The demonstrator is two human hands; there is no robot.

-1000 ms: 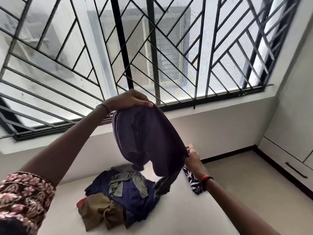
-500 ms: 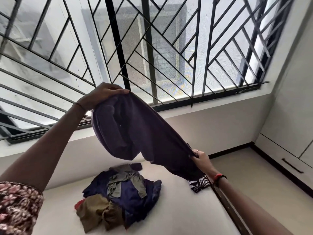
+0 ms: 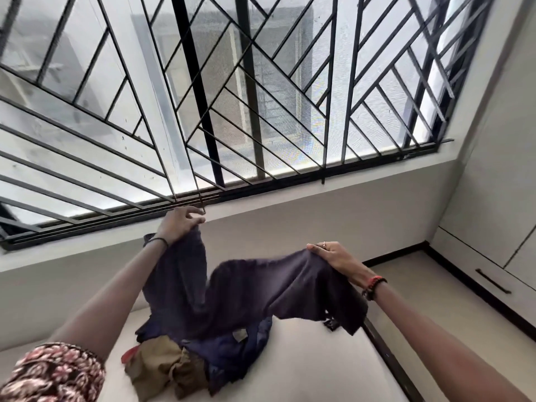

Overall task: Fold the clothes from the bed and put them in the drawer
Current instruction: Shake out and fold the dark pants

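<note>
A dark purple garment (image 3: 246, 291) hangs in the air above the bed (image 3: 313, 364), stretched between both hands. My left hand (image 3: 178, 224) grips one end of it high up near the window sill. My right hand (image 3: 333, 256) grips the other end, lower and to the right. The cloth sags in the middle and partly covers a pile of clothes (image 3: 185, 364) on the bed: a brown piece in front, a dark blue one behind, a bit of red at the left. A drawer (image 3: 493, 281) with a dark handle is shut at the far right.
A barred window (image 3: 232, 111) fills the wall behind the bed. The bed's dark frame edge (image 3: 388, 361) runs along its right side. Bare floor (image 3: 406, 274) lies between the bed and the white wardrobe (image 3: 499, 158) on the right.
My hands moved apart and spread the purple garment out wide. My right hand rose and shifted right; my left hand came lower and toward the middle. The cloth now hangs over the pile.
</note>
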